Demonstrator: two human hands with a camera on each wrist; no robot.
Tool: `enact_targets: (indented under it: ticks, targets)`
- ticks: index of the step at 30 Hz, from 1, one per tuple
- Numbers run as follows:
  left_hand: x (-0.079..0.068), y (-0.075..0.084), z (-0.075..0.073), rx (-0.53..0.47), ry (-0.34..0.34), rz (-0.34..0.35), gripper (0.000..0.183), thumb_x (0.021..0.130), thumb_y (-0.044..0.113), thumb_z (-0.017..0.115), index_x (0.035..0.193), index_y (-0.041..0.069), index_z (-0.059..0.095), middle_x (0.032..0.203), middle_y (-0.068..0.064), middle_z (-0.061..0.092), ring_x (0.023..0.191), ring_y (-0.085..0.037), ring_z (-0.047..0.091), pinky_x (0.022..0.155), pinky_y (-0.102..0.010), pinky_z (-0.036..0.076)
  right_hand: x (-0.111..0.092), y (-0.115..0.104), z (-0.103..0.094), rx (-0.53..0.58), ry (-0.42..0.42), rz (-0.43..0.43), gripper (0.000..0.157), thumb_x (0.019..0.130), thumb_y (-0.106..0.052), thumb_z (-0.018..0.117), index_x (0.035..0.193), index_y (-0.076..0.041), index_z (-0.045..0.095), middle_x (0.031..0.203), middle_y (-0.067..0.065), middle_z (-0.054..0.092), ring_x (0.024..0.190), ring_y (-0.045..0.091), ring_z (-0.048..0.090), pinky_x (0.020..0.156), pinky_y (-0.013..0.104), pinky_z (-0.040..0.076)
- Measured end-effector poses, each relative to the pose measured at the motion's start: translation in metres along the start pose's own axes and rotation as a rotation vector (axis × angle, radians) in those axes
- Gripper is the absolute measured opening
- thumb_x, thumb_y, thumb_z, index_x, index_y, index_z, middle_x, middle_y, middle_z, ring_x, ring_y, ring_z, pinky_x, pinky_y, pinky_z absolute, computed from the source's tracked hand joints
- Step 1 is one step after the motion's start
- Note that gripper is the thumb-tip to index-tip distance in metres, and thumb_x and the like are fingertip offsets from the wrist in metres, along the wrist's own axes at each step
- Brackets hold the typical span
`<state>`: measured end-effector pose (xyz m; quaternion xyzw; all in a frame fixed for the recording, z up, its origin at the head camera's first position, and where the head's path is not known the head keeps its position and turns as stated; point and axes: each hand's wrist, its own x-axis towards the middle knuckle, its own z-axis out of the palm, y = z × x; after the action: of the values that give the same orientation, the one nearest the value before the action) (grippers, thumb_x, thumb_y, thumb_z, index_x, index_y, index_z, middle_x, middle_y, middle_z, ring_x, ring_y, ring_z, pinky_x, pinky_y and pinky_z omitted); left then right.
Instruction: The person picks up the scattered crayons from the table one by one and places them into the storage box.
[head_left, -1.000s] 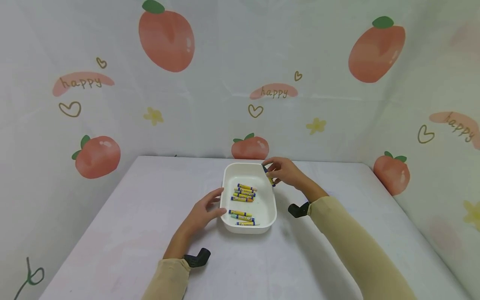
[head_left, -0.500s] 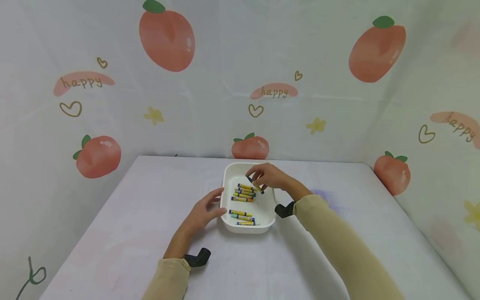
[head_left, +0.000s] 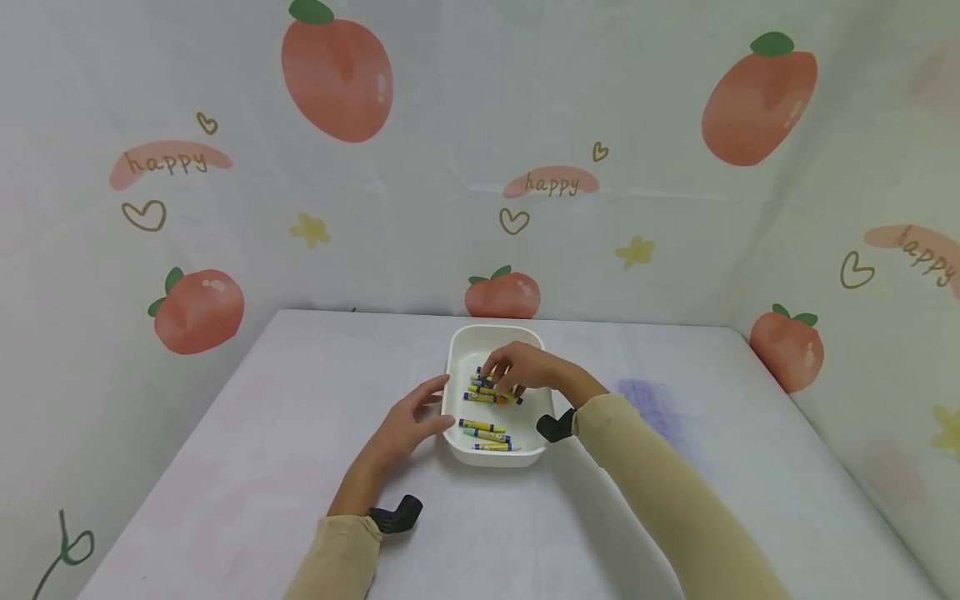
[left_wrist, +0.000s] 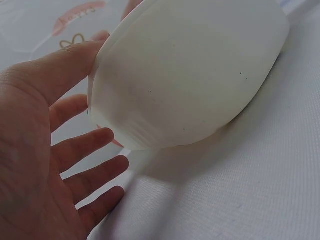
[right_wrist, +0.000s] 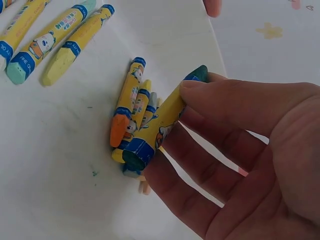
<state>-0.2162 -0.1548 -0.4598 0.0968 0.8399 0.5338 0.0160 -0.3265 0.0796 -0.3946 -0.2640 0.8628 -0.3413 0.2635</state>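
A white tray point(head_left: 536, 446) holds several crayons in yellow wrappers. My right hand point(head_left: 528, 367) is above the tray, pinching a dark green crayon point(right_wrist: 162, 125) between thumb and fingers. Below that crayon, in the right wrist view, lies a bunch that includes an orange crayon point(right_wrist: 125, 107). A mint green crayon point(right_wrist: 52, 40) and a pale yellow crayon point(right_wrist: 75, 47) lie apart from this bunch, nearer the tray's front in the head view. At the tray's left side rests my left hand point(head_left: 408, 425), thumb against the rim and fingers spread along the outside, mostly straight.
The tray stands on a table with a white cloth point(head_left: 337, 358). A purple smudge point(head_left: 648, 412) marks the cloth to the right of the tray. Behind the table hangs a printed backdrop point(head_left: 420, 208).
My right hand has moved left and down from the tray's right rim, bringing the dark green crayon over the bunch. My left hand stays at the tray's left side.
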Motion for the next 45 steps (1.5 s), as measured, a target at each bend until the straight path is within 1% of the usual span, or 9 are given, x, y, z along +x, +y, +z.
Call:
enact_targets:
  ticks: [11,17,21,26,32,36,39,43,45]
  targets:
    - [-0.002,0.003,-0.001,-0.007,0.001,-0.007,0.065,0.088,0.023,0.072,0.147,0.018,0.044,0.148,-0.002,0.044,0.131,-0.027,0.045,0.111,-0.047,0.033,-0.001,-0.004,0.004,-0.017,-0.011,-0.001,0.024,0.087,-0.001,0.069,0.109,-0.009,0.071,0.092,0.004,0.065,0.074,0.019,0.063,0.065,0.031,0.057]
    - [-0.003,0.002,-0.001,-0.003,0.002,-0.01,0.065,0.088,0.025,0.072,0.146,0.021,0.044,0.148,-0.003,0.044,0.131,-0.027,0.044,0.11,-0.048,0.033,-0.001,-0.003,0.004,-0.002,-0.015,-0.032,0.027,0.088,0.001,0.068,0.114,-0.006,0.07,0.092,0.006,0.066,0.078,0.022,0.065,0.069,0.033,0.058]
    - [-0.002,0.003,-0.002,0.012,0.005,-0.006,0.065,0.087,0.025,0.073,0.146,0.023,0.044,0.148,-0.002,0.044,0.131,-0.027,0.045,0.11,-0.048,0.033,-0.003,-0.003,0.001,0.011,-0.003,-0.054,0.028,0.088,0.002,0.067,0.115,-0.004,0.07,0.094,0.009,0.067,0.08,0.024,0.066,0.069,0.034,0.058]
    - [0.0,0.006,-0.004,0.032,0.012,-0.013,0.065,0.087,0.026,0.073,0.145,0.023,0.046,0.148,-0.003,0.045,0.13,-0.028,0.045,0.108,-0.05,0.036,-0.01,-0.005,-0.003,0.02,0.026,-0.069,0.028,0.088,0.001,0.067,0.115,-0.005,0.07,0.093,0.006,0.066,0.083,0.025,0.066,0.07,0.034,0.058]
    - [0.0,0.006,-0.006,0.057,0.013,-0.02,0.064,0.087,0.029,0.073,0.145,0.024,0.046,0.147,-0.004,0.045,0.131,-0.029,0.045,0.107,-0.051,0.037,-0.026,-0.004,-0.006,0.019,0.119,-0.087,0.027,0.089,-0.001,0.067,0.116,-0.002,0.068,0.092,0.006,0.065,0.082,0.021,0.063,0.07,0.035,0.058]
    - [-0.001,0.005,-0.009,0.083,0.016,-0.024,0.065,0.087,0.032,0.073,0.145,0.024,0.046,0.147,-0.005,0.045,0.131,-0.031,0.045,0.105,-0.053,0.038,-0.038,0.005,-0.008,0.042,0.206,-0.106,0.026,0.088,-0.002,0.068,0.114,0.0,0.066,0.088,0.005,0.065,0.081,0.029,0.063,0.066,0.039,0.057]
    - [-0.003,0.004,-0.013,0.1,0.016,-0.037,0.065,0.086,0.034,0.073,0.145,0.025,0.046,0.147,-0.006,0.045,0.13,-0.033,0.045,0.104,-0.056,0.039,-0.049,0.014,-0.008,0.07,0.279,-0.133,0.023,0.087,-0.002,0.068,0.11,-0.001,0.067,0.086,0.004,0.065,0.08,0.034,0.062,0.066,0.047,0.056]
    - [-0.007,0.001,-0.019,0.141,0.024,-0.06,0.067,0.085,0.039,0.074,0.145,0.026,0.046,0.146,-0.009,0.046,0.129,-0.035,0.046,0.103,-0.058,0.039,-0.062,0.026,-0.008,0.124,0.365,-0.158,0.021,0.087,-0.003,0.068,0.108,-0.001,0.068,0.086,0.006,0.065,0.077,0.03,0.061,0.068,0.053,0.055]
    - [-0.01,0.0,-0.023,0.169,0.028,-0.064,0.068,0.084,0.042,0.074,0.144,0.027,0.047,0.145,-0.008,0.047,0.129,-0.035,0.046,0.102,-0.058,0.039,-0.068,0.032,-0.007,0.162,0.397,-0.151,0.022,0.087,-0.005,0.068,0.109,0.0,0.068,0.087,0.007,0.065,0.077,0.027,0.06,0.069,0.052,0.055]
